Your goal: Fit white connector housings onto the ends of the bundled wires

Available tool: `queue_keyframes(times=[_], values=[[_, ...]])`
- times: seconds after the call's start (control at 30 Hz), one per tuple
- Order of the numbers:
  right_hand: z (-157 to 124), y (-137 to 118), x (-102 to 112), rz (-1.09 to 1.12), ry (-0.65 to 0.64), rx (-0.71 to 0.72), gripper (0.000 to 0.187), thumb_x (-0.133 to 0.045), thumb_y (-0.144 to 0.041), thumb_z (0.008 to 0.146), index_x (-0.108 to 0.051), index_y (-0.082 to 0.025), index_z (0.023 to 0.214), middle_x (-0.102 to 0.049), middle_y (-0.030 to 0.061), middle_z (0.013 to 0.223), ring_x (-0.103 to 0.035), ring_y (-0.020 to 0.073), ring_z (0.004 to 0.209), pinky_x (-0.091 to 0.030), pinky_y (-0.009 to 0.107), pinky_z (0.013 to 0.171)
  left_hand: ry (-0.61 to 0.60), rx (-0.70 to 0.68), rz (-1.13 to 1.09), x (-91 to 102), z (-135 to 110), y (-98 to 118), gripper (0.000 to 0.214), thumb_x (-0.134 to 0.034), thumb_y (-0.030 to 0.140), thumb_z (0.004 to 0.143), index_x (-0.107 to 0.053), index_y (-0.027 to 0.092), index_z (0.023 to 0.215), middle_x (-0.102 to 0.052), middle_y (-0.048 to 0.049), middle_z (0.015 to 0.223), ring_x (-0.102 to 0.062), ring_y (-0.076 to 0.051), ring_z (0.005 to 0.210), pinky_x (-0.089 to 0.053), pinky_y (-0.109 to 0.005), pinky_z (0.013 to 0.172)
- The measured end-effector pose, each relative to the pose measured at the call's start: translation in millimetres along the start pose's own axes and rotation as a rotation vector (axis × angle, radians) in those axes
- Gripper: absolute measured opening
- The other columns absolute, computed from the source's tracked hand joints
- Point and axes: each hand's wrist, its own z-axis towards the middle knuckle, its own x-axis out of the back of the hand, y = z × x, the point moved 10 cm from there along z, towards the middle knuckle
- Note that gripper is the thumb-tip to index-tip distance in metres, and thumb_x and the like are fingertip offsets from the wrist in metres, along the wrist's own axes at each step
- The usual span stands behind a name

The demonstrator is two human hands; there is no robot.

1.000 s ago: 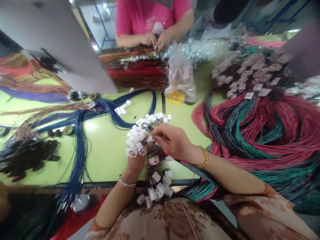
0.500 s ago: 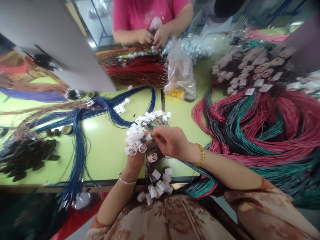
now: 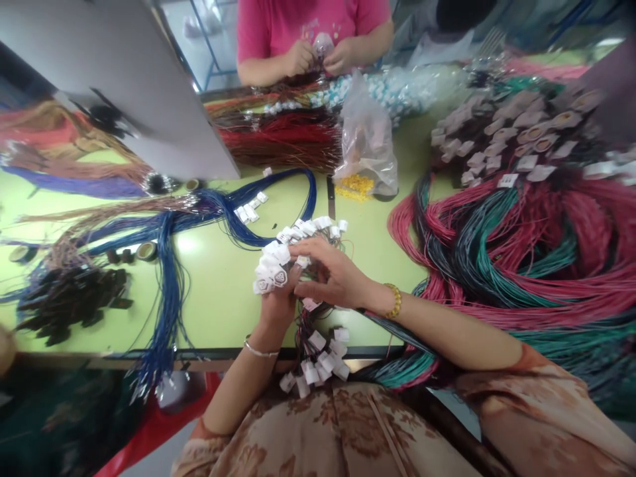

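Observation:
My left hand (image 3: 281,306) is closed around a bunch of wires whose white plastic connectors (image 3: 272,265) fan out above the fingers. Most of its fingers are hidden behind the connectors and my other hand. Over the bunch reaches my right hand (image 3: 338,275), fingers stretched and the thumb spread away from them. Its fingertips touch the connectors, and I see nothing gripped in it. More white connectors (image 3: 322,364) on dark wires hang below my hands, over the table's front edge.
Blue wires (image 3: 169,278) lie on the left of the green table (image 3: 218,291), near black connectors (image 3: 74,298). Pink and green wire coils (image 3: 497,252) fill the right. Yellow small parts (image 3: 355,187) spill from a clear bag (image 3: 368,132). Opposite, a co-worker in pink (image 3: 313,26) handles something.
My right hand has gone from a pinch at the connectors to spread fingers lying over the bunch. The co-worker's hands have risen and moved apart, with a pale object between them. The view has shifted slightly.

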Motion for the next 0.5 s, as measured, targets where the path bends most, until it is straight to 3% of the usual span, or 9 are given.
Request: queue_keyframes(times=[0.07,0.17,0.27,0.37,0.43,0.5], values=[[0.0,-3.7,1.2,0.011,0.005,0.007,0.036,-0.07,-0.039,0.09,-0.06,-0.02,0.119,-0.066,0.0109,0.117,-0.062,0.023,0.109,-0.052,0.039,0.092,0.015,0.043,-0.111,-4.2,-0.4,-2.0,0.031,-0.076,0.042,0.078,-0.073,0.023,0.104,-0.075,-0.0084,0.116,-0.061,-0.032,0.127,-0.049,-0.047,0.109],[-12.9,-25.4,-2.8,-0.038,-0.013,0.133,0.01,-0.06,-0.021,0.093,-0.062,-0.019,0.103,-0.067,0.0081,0.098,-0.063,0.0189,0.093,-0.052,0.034,0.083,0.005,0.154,-0.36,-12.2,1.4,-7.1,0.034,-0.078,0.04,0.076,-0.072,0.02,0.102,-0.075,-0.0077,0.112,-0.065,-0.028,0.12,-0.05,-0.04,0.107],[-50.6,-53.5,-48.1,-0.104,-0.35,0.329,0.007,-0.056,-0.016,0.092,-0.063,-0.019,0.093,-0.067,0.0064,0.089,-0.061,0.0179,0.086,-0.052,0.03,0.079,-0.02,0.245,-0.514,-15.9,2.7,-9.0,0.029,-0.083,0.034,0.074,-0.072,0.017,0.095,-0.074,-0.0066,0.101,-0.07,-0.016,0.09,-0.055,-0.028,0.086],[-104.8,-74.8,-102.3,-0.157,-0.773,0.506,0.006,-0.061,-0.018,0.088,-0.066,-0.016,0.092,-0.067,0.0072,0.088,-0.059,0.018,0.076,-0.051,0.03,0.076,-0.105,0.244,-0.456,-21.6,0.3,-2.8,0.035,-0.086,0.04,0.071,-0.07,0.014,0.088,-0.067,-0.0015,0.077,-0.041,-0.003,0.047,-0.04,-0.021,0.048],[-117.5,-80.7,-117.4,-0.18,-0.884,0.491,0.019,-0.064,-0.021,0.087,-0.067,-0.012,0.103,-0.068,0.0102,0.097,-0.061,0.0192,0.079,-0.052,0.031,0.077,-0.18,0.198,-0.343,-27.4,-3.4,4.1,0.041,-0.085,0.049,0.071,-0.069,0.015,0.086,-0.062,0.0005,0.071,-0.024,-0.002,0.042,-0.026,-0.022,0.041],[-109.8,-87.1,-112.7,-0.19,-0.88,0.442,0.037,-0.068,-0.025,0.086,-0.065,-0.01,0.119,-0.069,0.0137,0.109,-0.064,0.0227,0.09,-0.052,0.034,0.082,-0.219,0.087,-0.109,-28.8,-5.9,14.2,0.039,-0.074,0.055,0.079,-0.069,0.017,0.086,-0.062,-0.0014,0.074,-0.028,-0.005,0.044,-0.027,-0.025,0.042]])
